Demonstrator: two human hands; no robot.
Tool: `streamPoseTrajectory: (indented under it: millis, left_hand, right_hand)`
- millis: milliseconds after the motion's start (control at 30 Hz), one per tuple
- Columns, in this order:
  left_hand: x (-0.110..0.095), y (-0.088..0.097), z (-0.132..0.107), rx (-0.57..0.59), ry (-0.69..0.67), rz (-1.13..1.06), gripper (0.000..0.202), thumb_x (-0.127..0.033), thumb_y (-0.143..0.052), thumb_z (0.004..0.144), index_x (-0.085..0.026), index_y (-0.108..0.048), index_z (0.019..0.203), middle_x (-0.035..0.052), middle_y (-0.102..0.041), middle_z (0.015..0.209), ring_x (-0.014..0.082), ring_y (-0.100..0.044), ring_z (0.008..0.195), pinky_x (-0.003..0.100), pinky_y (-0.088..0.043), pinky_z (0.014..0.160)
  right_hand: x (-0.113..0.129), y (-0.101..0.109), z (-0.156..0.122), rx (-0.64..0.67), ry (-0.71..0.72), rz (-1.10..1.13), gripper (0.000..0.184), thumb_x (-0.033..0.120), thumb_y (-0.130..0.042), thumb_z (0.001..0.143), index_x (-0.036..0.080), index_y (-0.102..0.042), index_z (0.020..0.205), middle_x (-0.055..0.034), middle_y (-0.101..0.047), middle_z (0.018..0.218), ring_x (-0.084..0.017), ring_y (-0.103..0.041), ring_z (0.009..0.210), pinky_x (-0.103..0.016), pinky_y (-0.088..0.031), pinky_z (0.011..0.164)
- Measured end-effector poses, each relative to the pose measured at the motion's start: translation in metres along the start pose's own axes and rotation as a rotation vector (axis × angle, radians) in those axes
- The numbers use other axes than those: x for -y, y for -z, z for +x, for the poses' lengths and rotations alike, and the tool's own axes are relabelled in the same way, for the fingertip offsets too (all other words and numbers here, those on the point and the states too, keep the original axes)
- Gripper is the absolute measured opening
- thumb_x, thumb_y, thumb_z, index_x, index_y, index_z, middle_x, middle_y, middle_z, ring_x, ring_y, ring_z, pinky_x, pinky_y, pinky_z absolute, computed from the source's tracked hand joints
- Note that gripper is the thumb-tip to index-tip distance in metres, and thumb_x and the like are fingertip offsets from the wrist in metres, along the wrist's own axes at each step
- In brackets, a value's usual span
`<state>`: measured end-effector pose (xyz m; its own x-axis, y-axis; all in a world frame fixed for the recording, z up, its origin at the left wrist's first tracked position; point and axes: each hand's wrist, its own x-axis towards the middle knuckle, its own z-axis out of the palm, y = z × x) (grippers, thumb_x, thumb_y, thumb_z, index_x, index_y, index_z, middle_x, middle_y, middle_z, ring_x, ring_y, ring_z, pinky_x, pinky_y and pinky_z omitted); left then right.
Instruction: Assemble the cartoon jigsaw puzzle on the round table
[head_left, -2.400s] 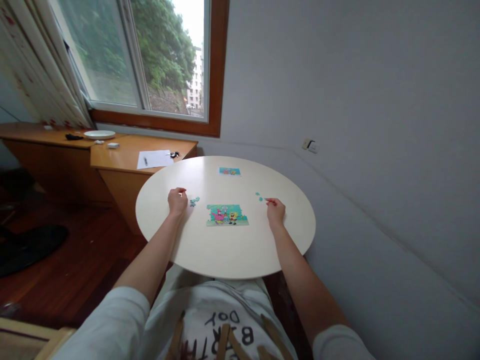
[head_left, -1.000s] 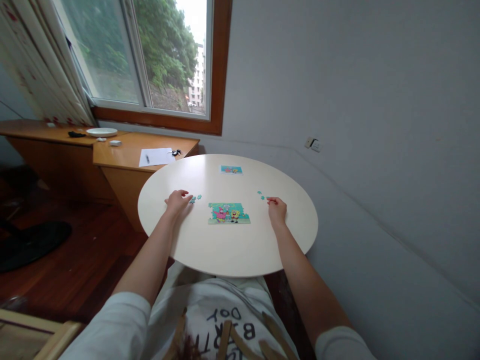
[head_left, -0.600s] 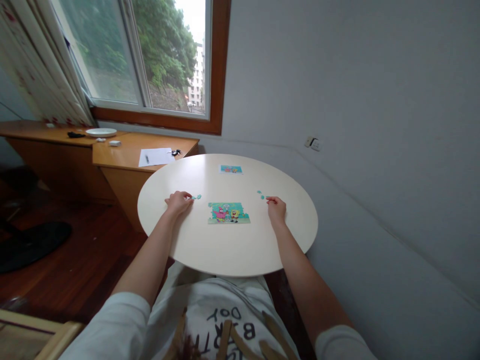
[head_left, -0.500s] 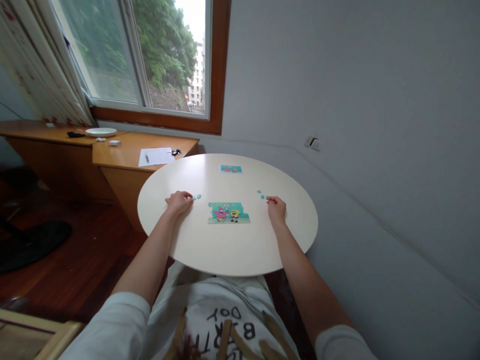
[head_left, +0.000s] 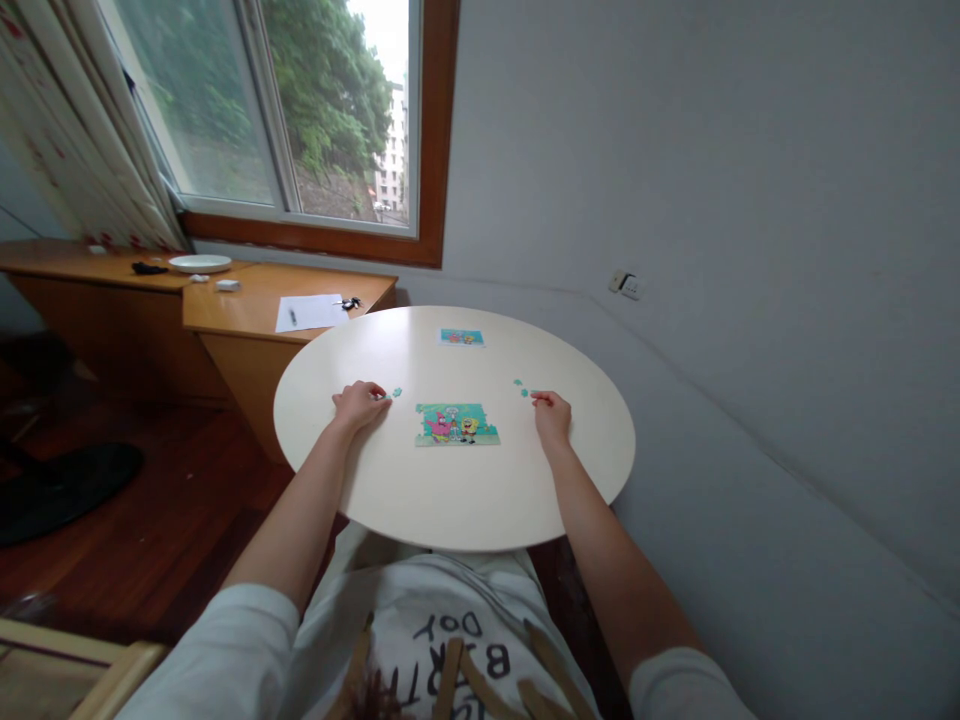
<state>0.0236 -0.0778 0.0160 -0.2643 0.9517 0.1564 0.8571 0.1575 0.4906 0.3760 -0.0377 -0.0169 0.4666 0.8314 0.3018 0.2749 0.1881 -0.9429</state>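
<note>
Nearest is the person's shirt [head_left: 450, 600], with the near edge of the round desk [head_left: 442, 505] just past it. The puzzle [head_left: 454, 425] lies flat, picture up, a good way in from that edge; its left and right ends look notched.

On either side, slightly farther out, are the hands. The right hand [head_left: 551, 410] has its fingers curled, their tips gripping a small piece [head_left: 534, 393], with the right pieces [head_left: 521, 388] just beyond. The left hand [head_left: 362, 404] has its fingertips down at the left pieces [head_left: 397, 391]; whether it grips one I cannot tell.

With pieces this thin, a light edge pinch with the wrist kept low should work best, lifting one straight up rather than dragging it against its neighbours. The printed face is best left uncovered.

Both hands are well apart from the puzzle, with bare desk top between, so sideways movement looks easy. The round rim curves in behind the wrists, so pieces are safer kept inward. Farther off is the card [head_left: 460, 338], near the far rim; beyond stands the wooden cabinet [head_left: 225, 322].
</note>
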Motion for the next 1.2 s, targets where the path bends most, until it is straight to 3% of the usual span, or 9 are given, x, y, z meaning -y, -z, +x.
streamPoseTrajectory:
  millis: [200,400,533,700,967,1200]
  left_hand:
    - [0.003,-0.003,0.002,-0.017,-0.015,-0.092,0.019,-0.037,-0.063,0.066,-0.02,-0.066,0.073,0.0074,-0.069,0.092,0.0323,-0.059,0.1,0.047,-0.033,0.092]
    - [0.006,-0.007,0.004,-0.087,-0.027,-0.284,0.012,-0.029,-0.065,0.063,-0.019,-0.059,0.066,0.0018,-0.066,0.076,0.025,-0.061,0.083,0.045,-0.034,0.091]
    - [0.005,-0.008,0.005,-0.142,-0.029,-0.503,0.019,-0.033,-0.068,0.061,-0.019,-0.063,0.074,0.0009,-0.064,0.069,0.0187,-0.058,0.07,0.034,-0.042,0.073]
    - [0.002,-0.008,0.004,-0.148,-0.057,-0.82,0.039,-0.044,-0.07,0.06,-0.015,-0.067,0.085,0.0024,-0.063,0.066,0.0141,-0.055,0.06,0.026,-0.041,0.055]
    - [-0.004,-0.009,0.001,-0.008,-0.025,-1.17,0.035,-0.041,-0.078,0.053,-0.015,-0.06,0.068,0.0023,-0.063,0.062,0.0162,-0.064,0.065,0.029,-0.049,0.065]
    - [-0.007,-0.006,-0.002,0.125,0.024,-1.298,0.027,-0.028,-0.077,0.058,-0.015,-0.053,0.062,0.0035,-0.066,0.069,0.0187,-0.069,0.075,0.031,-0.051,0.072]
  right_hand:
    - [0.0,0.0,0.0,-0.002,0.006,-0.004,0.021,0.024,-0.045,0.059,0.019,-0.064,0.064,-0.001,-0.064,0.062,-0.017,-0.053,0.061,-0.027,-0.037,0.059]
    - [0.0,0.001,0.0,0.002,0.007,-0.012,0.02,0.025,-0.046,0.059,0.019,-0.065,0.064,-0.0015,-0.064,0.063,-0.016,-0.052,0.06,-0.027,-0.036,0.058]
    - [0.0,0.001,-0.001,0.008,0.007,-0.015,0.021,0.026,-0.046,0.06,0.019,-0.065,0.065,-0.0021,-0.064,0.064,-0.016,-0.051,0.06,-0.027,-0.036,0.057]
    - [0.0,0.001,-0.001,0.008,0.002,-0.012,0.022,0.025,-0.045,0.058,0.018,-0.065,0.065,-0.0024,-0.065,0.065,-0.017,-0.053,0.062,-0.027,-0.036,0.059]
    - [-0.002,0.001,0.0,0.012,-0.004,-0.014,0.023,0.022,-0.044,0.057,0.019,-0.065,0.065,-0.0018,-0.064,0.064,-0.017,-0.053,0.062,-0.027,-0.037,0.059]
    - [-0.005,0.001,0.002,0.014,-0.006,-0.018,0.023,0.022,-0.044,0.058,0.019,-0.066,0.066,-0.0013,-0.064,0.064,-0.017,-0.053,0.062,-0.028,-0.037,0.059]
